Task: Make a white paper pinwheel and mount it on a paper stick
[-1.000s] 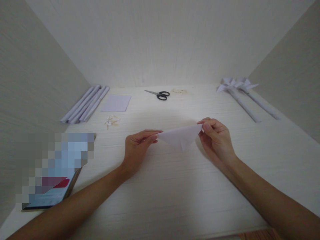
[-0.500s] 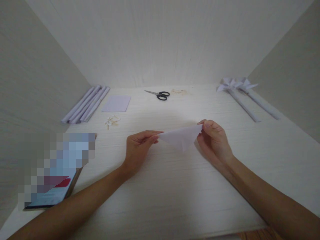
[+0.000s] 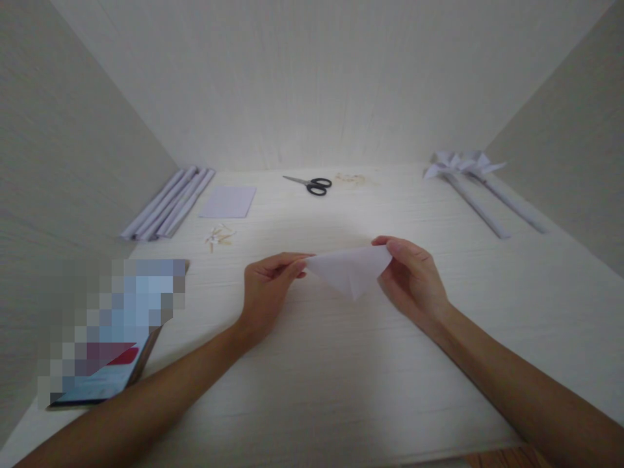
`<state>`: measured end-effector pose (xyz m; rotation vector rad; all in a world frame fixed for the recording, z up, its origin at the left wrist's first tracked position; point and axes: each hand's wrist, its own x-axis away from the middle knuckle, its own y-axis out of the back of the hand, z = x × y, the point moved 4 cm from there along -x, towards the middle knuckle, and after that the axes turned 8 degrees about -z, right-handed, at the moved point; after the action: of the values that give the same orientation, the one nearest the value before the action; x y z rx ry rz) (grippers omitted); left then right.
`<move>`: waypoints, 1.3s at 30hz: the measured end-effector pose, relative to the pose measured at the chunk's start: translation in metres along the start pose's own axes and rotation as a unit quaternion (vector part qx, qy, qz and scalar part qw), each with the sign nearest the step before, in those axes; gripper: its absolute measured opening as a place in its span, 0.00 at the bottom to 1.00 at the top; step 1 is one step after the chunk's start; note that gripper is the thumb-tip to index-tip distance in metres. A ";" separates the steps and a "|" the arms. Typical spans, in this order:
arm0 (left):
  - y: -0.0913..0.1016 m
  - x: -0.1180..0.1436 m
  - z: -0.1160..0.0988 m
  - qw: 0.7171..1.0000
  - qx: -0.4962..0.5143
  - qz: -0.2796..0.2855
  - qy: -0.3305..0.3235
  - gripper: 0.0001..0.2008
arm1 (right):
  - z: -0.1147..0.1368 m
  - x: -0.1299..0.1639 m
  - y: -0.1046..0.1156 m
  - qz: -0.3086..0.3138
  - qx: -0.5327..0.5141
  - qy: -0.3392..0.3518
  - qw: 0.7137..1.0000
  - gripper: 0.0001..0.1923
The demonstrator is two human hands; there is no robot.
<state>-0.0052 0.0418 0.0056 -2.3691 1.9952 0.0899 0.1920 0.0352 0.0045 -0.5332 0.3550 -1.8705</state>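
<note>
A white sheet folded into a triangle (image 3: 351, 272) hangs point-down just above the pale tabletop (image 3: 341, 364), held between both hands. My left hand (image 3: 267, 286) pinches its left corner between thumb and fingertips. My right hand (image 3: 410, 278) grips the right corner, with the thumb on top of the edge. The triangle's lower tip is near the table surface.
Black-handled scissors (image 3: 312, 184) lie at the back centre, a flat paper sheet (image 3: 228, 202) and several rolled paper tubes (image 3: 168, 203) at back left, small wooden bits (image 3: 218, 236) nearby. Paper pinwheels on rolled sticks (image 3: 475, 182) lie back right. A phone (image 3: 104, 364) rests at front left. Walls enclose three sides.
My right hand has shifted slightly left along the paper's top edge, and the triangle now hangs a little lower and more open. My left hand has stayed put.
</note>
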 end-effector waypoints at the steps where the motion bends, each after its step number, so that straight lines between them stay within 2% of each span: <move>1: 0.000 0.000 0.000 1.000 0.000 0.000 0.000 0.06 | 0.000 0.000 0.000 0.001 0.003 0.004 1.000 0.02; 10: -0.001 -0.001 0.001 1.000 0.010 -0.009 0.001 0.05 | -0.001 0.002 -0.002 0.029 0.025 0.006 0.999 0.04; 23: 0.002 -0.003 0.002 0.999 0.020 -0.028 0.008 0.05 | 0.005 0.002 -0.002 0.032 -0.013 0.046 0.998 0.04; 27: 0.002 -0.003 0.001 0.999 0.026 -0.025 0.004 0.05 | 0.007 0.004 -0.004 0.036 -0.024 0.036 0.998 0.05; 32: 0.002 -0.002 0.001 0.999 0.024 -0.027 0.002 0.05 | 0.008 -0.001 0.001 0.033 -0.094 0.005 0.995 0.16; 39: 0.003 -0.003 0.003 0.999 0.016 -0.032 -0.005 0.05 | 0.004 -0.008 0.010 -0.005 -0.127 -0.026 0.992 0.12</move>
<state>-0.0084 0.0444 0.0032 -2.4060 1.9008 0.0672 0.2040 0.0390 0.0013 -0.7558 0.5605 -1.8279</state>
